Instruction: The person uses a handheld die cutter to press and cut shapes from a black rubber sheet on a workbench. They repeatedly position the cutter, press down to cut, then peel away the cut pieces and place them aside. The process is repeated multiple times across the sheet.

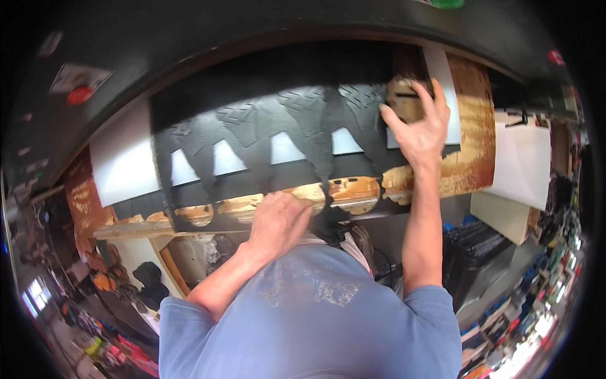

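A black textured sheet (pixel 284 126) lies across a white pad (pixel 123 161) on a worn brown bench top (pixel 473 145). Several sole-shaped holes are cut out of the sheet, and white shows through them. My left hand (pixel 278 221) is curled on the sheet's near edge and presses it down. At the sheet's far right end, my right hand (pixel 420 123) reaches up with its fingers wrapped around a brown rounded block (pixel 403 101). I cannot make out the underside of the block.
A dark machine head (pixel 252 31) overhangs the bench, with a red button (pixel 80 95) on its left. White boxes (pixel 521 164) stand to the right and a black crate (pixel 480 252) below them. Cluttered shelves and floor surround both sides.
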Demonstrator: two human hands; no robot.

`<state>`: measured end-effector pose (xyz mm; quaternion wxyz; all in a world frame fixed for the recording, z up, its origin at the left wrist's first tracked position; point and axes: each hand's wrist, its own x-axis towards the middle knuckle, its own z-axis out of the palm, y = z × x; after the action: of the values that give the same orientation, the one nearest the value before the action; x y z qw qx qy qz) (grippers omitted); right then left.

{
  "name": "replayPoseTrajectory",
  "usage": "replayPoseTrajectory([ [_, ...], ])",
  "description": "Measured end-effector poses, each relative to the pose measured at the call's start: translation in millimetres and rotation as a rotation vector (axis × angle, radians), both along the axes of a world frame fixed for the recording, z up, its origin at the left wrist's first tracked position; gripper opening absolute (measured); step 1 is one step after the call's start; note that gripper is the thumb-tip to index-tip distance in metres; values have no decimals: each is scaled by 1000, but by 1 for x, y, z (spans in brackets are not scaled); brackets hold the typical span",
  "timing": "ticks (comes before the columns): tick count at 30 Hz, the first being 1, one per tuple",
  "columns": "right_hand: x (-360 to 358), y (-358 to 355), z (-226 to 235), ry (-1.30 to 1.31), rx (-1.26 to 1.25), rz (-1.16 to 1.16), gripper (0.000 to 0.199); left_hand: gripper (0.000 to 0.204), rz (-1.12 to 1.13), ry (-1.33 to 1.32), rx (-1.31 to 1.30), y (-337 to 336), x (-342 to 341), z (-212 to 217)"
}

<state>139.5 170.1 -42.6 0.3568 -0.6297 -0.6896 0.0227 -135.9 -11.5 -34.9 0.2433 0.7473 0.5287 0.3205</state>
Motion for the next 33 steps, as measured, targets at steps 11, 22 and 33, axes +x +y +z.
replayPoseTrajectory([
  [11, 159, -7, -24, 389, -224, -245, 52, 49, 839, 248, 4, 51, -180, 20],
  [22, -19, 10, 26, 422, -118, 82, 31, 48, 679, -877, -540, 86, -228, 43],
  [33, -293, -14, 16, 86, 35, 859, 55, 49, 330, -1279, -741, 100, -237, 33],
])
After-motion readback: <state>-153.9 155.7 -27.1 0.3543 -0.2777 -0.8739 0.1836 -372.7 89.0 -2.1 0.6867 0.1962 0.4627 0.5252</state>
